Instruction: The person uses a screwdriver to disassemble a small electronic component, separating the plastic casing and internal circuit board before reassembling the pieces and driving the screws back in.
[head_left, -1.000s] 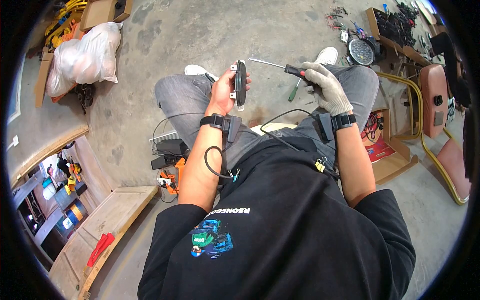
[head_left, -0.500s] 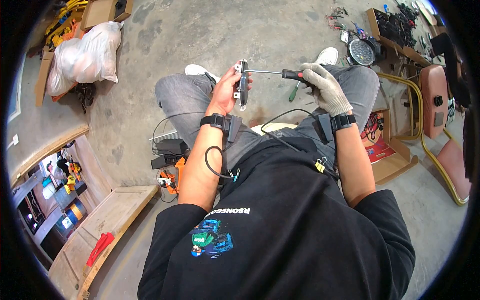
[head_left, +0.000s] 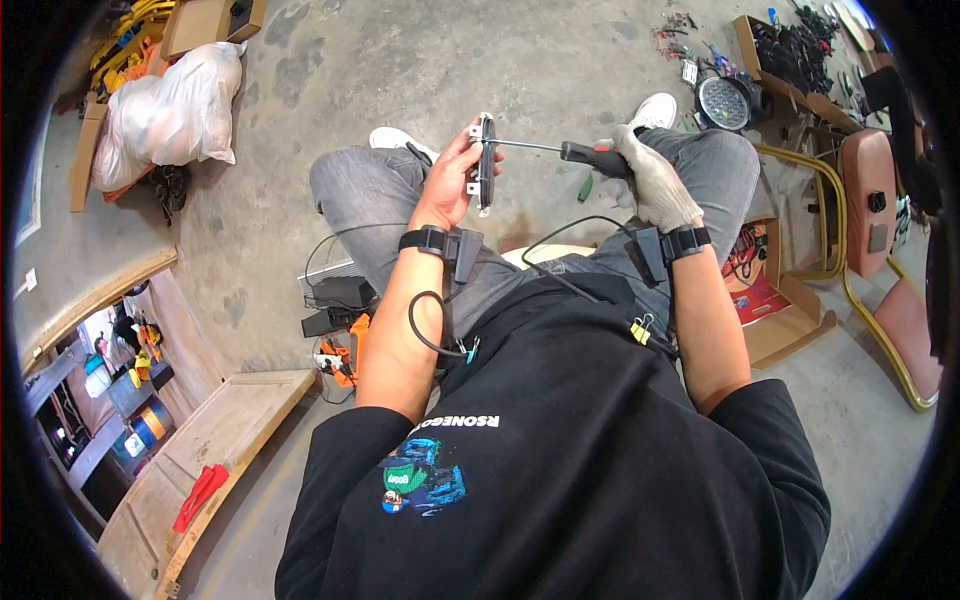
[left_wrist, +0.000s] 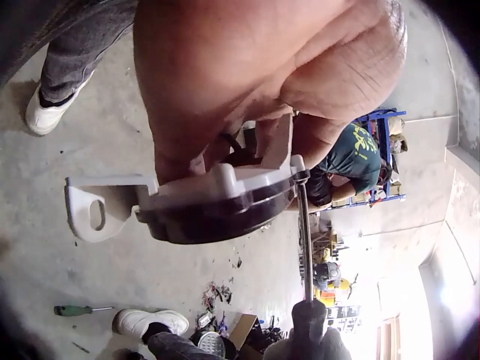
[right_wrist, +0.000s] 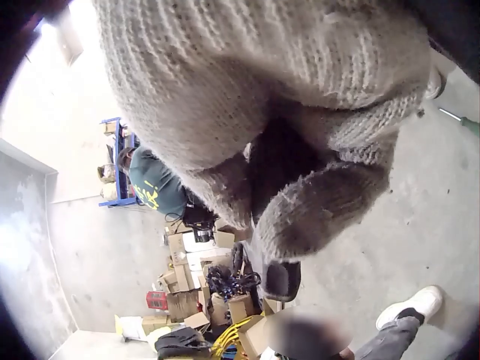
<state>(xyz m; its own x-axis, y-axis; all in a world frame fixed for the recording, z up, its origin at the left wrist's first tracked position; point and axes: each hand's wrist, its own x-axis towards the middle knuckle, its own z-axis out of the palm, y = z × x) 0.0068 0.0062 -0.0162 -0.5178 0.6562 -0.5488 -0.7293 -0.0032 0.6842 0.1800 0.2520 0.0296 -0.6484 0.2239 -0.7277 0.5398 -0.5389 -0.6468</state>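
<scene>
Bare left hand [head_left: 447, 185] grips the black-and-white lamp unit [head_left: 485, 165] on edge, up between the knees, with its fingers curled round the white backing. Gloved right hand [head_left: 655, 180] wraps tight round the red-and-black screwdriver [head_left: 560, 149], shaft level, tip touching the lamp's upper rim. A green screwdriver [head_left: 584, 187] lies on the concrete floor beneath.
</scene>
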